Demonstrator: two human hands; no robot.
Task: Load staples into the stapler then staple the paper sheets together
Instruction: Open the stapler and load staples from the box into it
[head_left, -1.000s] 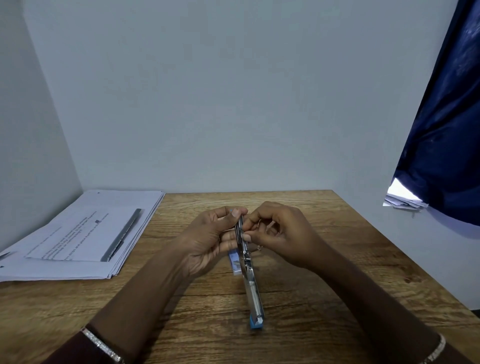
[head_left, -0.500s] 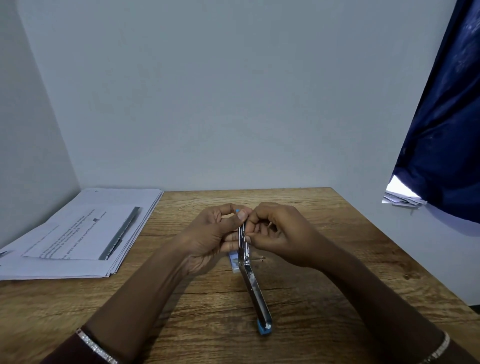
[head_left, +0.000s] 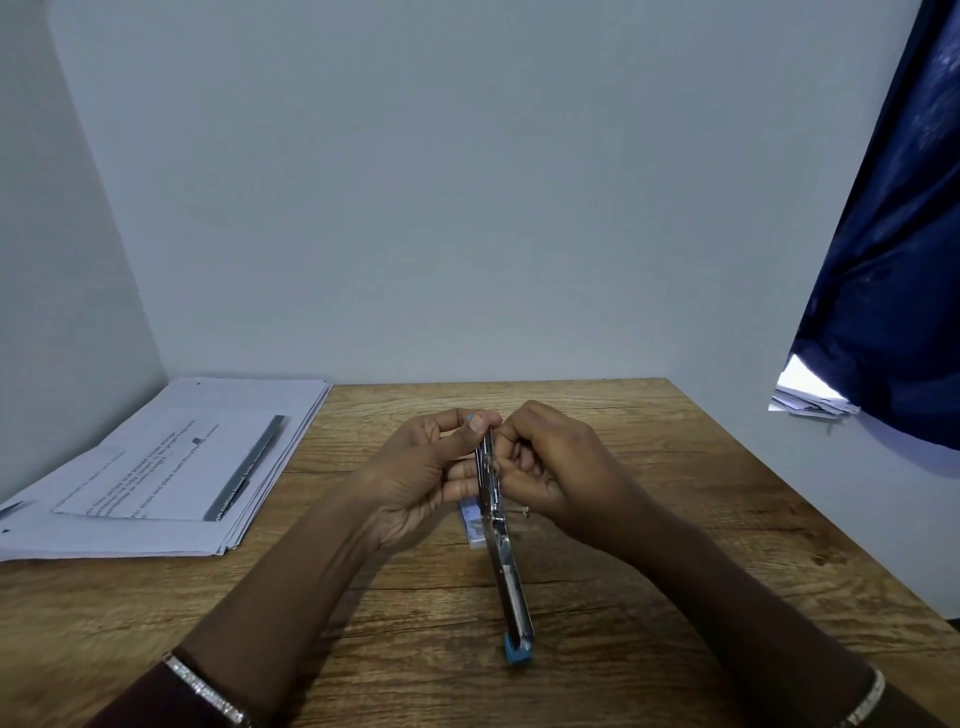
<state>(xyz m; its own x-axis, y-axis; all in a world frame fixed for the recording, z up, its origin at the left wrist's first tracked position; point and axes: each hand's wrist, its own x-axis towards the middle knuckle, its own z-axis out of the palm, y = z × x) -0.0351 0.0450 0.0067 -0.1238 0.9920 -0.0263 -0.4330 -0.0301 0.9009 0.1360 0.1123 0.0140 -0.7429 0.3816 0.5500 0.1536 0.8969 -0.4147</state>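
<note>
Left hand (head_left: 423, 475) gripping the opened stapler (head_left: 501, 551), right hand (head_left: 553, 467) pinched at its channel, perhaps on staples.

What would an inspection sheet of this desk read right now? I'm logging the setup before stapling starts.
Surface: wooden table, bare grain at centre.
Job's things: stapler opened out, held in both hands; small blue box lying behind it; paper stack far left.
Clutter: grey pen on the stack.
Grippers: left hand and right hand pinch the stapler.
Cables: nothing seen.
Surroundings: plain walls; dark blue curtain at right.
</note>
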